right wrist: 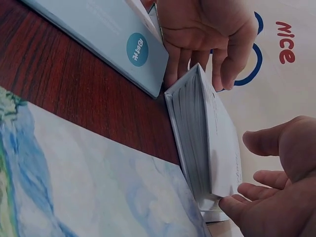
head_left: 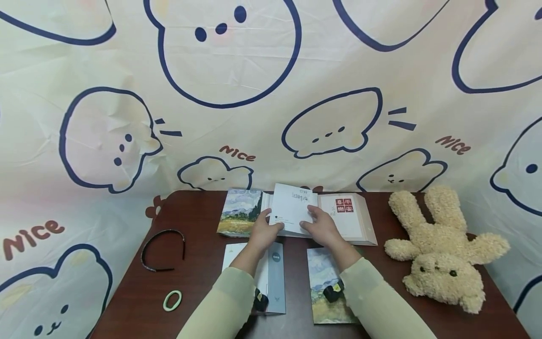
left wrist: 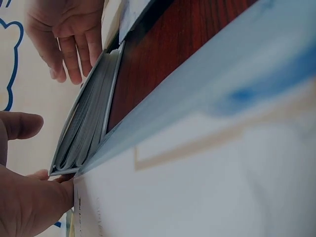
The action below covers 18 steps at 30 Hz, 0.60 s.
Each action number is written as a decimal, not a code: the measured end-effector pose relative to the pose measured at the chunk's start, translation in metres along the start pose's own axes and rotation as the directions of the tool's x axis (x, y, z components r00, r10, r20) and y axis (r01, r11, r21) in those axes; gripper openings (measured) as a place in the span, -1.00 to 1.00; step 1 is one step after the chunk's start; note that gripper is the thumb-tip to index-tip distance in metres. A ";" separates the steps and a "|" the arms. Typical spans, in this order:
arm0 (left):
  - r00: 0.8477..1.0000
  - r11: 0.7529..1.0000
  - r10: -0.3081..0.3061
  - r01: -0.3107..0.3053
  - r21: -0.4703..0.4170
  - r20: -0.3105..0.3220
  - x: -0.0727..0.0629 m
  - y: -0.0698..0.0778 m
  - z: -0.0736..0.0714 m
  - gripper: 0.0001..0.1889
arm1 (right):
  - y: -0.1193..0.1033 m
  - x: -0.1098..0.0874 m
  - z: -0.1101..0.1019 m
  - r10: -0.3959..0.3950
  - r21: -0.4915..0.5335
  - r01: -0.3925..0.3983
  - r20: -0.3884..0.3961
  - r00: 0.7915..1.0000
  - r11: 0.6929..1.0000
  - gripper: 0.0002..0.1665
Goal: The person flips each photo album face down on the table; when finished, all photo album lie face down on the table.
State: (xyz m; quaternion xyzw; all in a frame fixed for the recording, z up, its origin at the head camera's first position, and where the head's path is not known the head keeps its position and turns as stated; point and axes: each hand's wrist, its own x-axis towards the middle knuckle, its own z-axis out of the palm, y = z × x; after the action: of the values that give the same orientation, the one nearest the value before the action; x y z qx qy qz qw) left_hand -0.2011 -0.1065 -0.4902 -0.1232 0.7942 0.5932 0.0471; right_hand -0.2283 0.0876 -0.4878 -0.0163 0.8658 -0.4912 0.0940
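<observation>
A thick white book (head_left: 292,207) with Chinese lettering is tilted between my two hands at the table's back. My left hand (head_left: 263,230) touches its left edge, fingers reaching behind. On its right edge lies my right hand (head_left: 323,228). In the right wrist view the right thumb stands off the cover, and the fingertips (right wrist: 229,205) meet the book's corner. The left wrist view shows the left thumb apart from the book as well. Behind, a landscape-painted book (head_left: 241,212) lies left and a white book with red print (head_left: 345,212) lies right, both partly covered.
Nearer me are a blue-and-white book (head_left: 276,278) and another painted book (head_left: 319,278), under my forearms. A black headband (head_left: 146,252) and pale green ring (head_left: 172,300) lie left. A cream plush toy (head_left: 444,254) lies right. A printed cloth (head_left: 262,127) hangs behind the table.
</observation>
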 end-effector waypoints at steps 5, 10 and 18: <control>1.000 1.000 -0.017 0.017 -0.020 0.011 -0.001 0.001 -0.002 -0.19 | -0.001 0.000 0.003 -0.004 -0.011 0.004 -0.006 1.000 1.000 -0.20; 0.999 0.999 -0.022 0.023 -0.042 0.024 -0.002 0.001 -0.004 -0.19 | 0.000 0.000 0.004 0.012 -0.001 -0.012 -0.007 1.000 1.000 -0.21; 1.000 0.999 -0.005 0.006 -0.051 0.018 -0.002 0.000 -0.007 -0.21 | 0.001 0.003 0.004 0.027 0.042 -0.028 0.006 1.000 0.999 -0.19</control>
State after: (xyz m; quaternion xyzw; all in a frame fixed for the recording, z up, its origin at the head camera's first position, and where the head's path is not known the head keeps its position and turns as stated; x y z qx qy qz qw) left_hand -0.1983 -0.1124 -0.4877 -0.1211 0.7780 0.6143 0.0527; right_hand -0.2307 0.0841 -0.4912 -0.0037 0.8552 -0.5080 0.1033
